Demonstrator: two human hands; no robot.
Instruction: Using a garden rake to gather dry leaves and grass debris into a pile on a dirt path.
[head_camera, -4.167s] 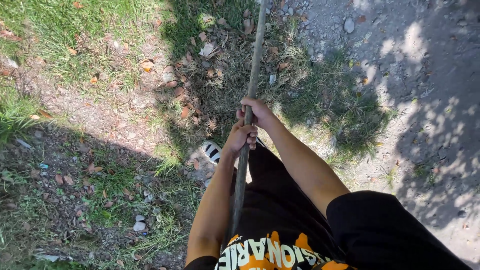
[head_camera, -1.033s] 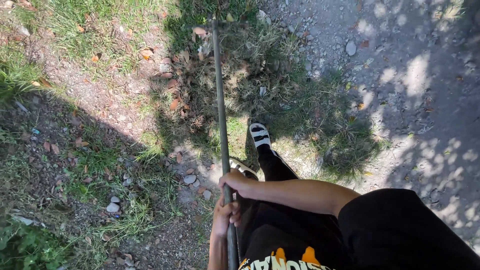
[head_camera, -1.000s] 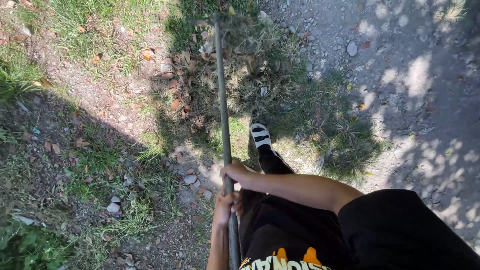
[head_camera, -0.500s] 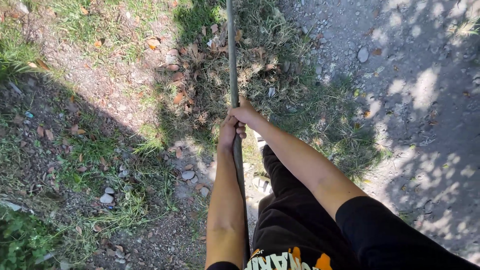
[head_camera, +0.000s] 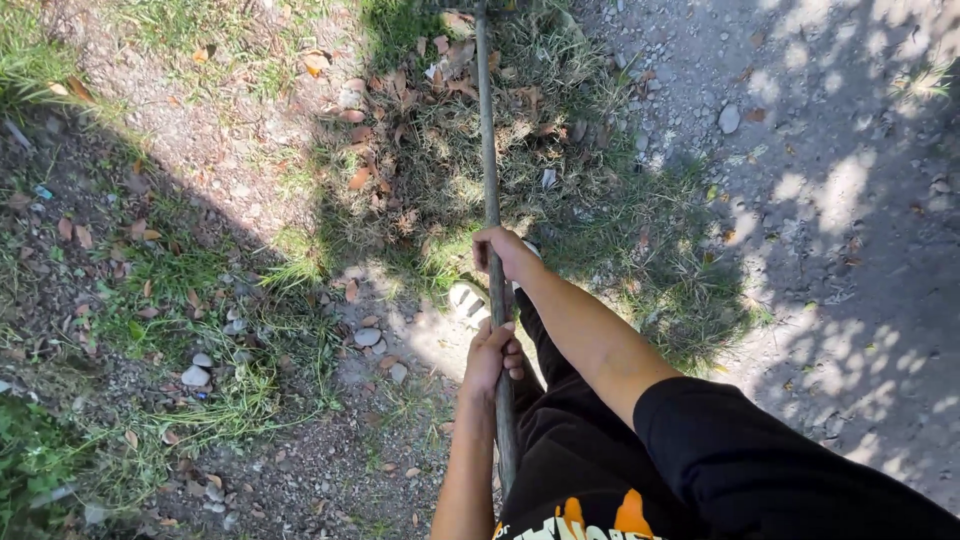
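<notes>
A long, thin wooden handle (head_camera: 488, 150) runs from my waist up to the top edge of the view, where its working end is cut off. My right hand (head_camera: 503, 252) grips it higher up, arm stretched forward. My left hand (head_camera: 492, 356) is closed round the handle lower down, close to my body. The handle lies over a heap of dry grass and brown leaves (head_camera: 440, 130). A white shoe with dark stripes (head_camera: 468, 299) shows just left of the handle, between my two hands.
Patchy grass, bare soil and small pale stones (head_camera: 195, 375) spread to the left. A gravel path (head_camera: 830, 170) with dappled shade runs along the right. My dark trousers and black sleeve fill the lower right.
My hands have moved apart along the handle: the left slid down toward my body, the right stays higher. The handle has been drawn back slightly and the view shifted a little.
</notes>
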